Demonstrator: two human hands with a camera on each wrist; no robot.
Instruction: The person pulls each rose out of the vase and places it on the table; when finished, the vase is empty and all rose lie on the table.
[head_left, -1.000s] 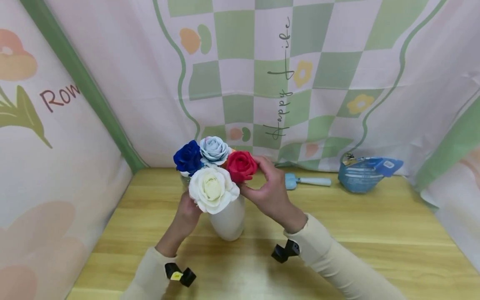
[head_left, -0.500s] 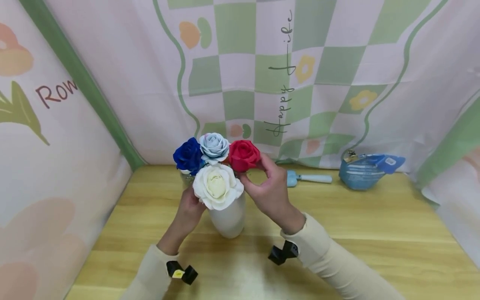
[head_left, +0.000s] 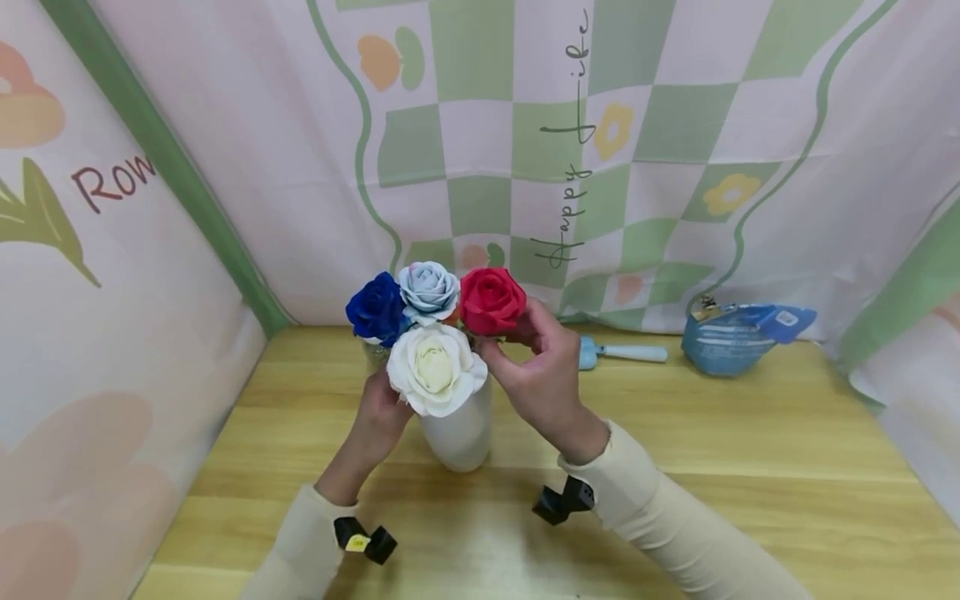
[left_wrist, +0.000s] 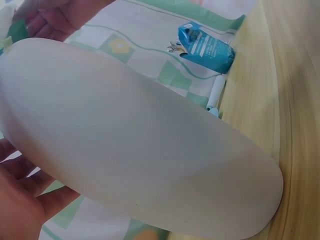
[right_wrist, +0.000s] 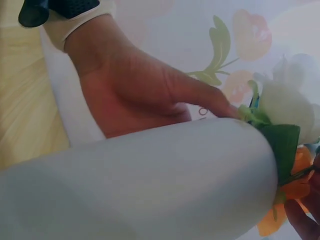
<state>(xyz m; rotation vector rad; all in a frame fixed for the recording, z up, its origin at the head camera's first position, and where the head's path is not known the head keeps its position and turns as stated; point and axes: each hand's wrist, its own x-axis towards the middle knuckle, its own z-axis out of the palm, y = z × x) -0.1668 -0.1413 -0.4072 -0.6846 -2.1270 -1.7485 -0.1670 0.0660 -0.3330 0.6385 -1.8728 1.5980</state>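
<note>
A white vase (head_left: pixel 459 435) stands upright on the table, holding artificial roses. My left hand (head_left: pixel 381 419) grips it near the rim from the left; in the right wrist view its thumb (right_wrist: pixel 200 96) reaches the rim beside a green leaf (right_wrist: pixel 282 150). My right hand (head_left: pixel 543 379) pinches the stem of the red rose (head_left: pixel 492 302) just beneath the bloom. Nearest me is the white rose (head_left: pixel 437 371). Dark blue (head_left: pixel 377 308) and light blue roses (head_left: pixel 429 292) sit behind it on the left. An orange flower (right_wrist: pixel 298 187) shows at the rim in the right wrist view.
To the right of the vase lies a small light blue trowel (head_left: pixel 633 353). A blue bag (head_left: pixel 727 343) with a clip stands farther right, near the back edge. Patterned curtains (head_left: pixel 480 133) close off the back and sides of the wooden table (head_left: pixel 675 517).
The red rose has moved up and slightly right in my right hand, away from the white rose. The white rose has shifted a little right. My left hand keeps its grip on the vase.
</note>
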